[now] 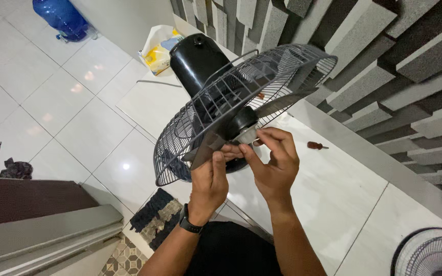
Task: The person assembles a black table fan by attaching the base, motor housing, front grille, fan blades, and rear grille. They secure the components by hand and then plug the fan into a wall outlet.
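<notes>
A black fan motor [196, 60] with a grey wire rear grille [241, 97] and dark blades [282, 102] lies tilted on the white tiled counter [333, 194]. My left hand [210, 179], with a black watch on the wrist, grips the lower blade near the hub. My right hand [274, 158] pinches the silvery cap on the blade hub [245, 134] with its fingertips. Both hands meet at the middle of the fan.
A red-handled screwdriver [317, 146] lies on the counter to the right. A second fan grille [433, 254] shows at the bottom right corner. A yellow and white bag [158, 51] sits behind the motor. A blue water jug [61, 19] stands on the floor far left.
</notes>
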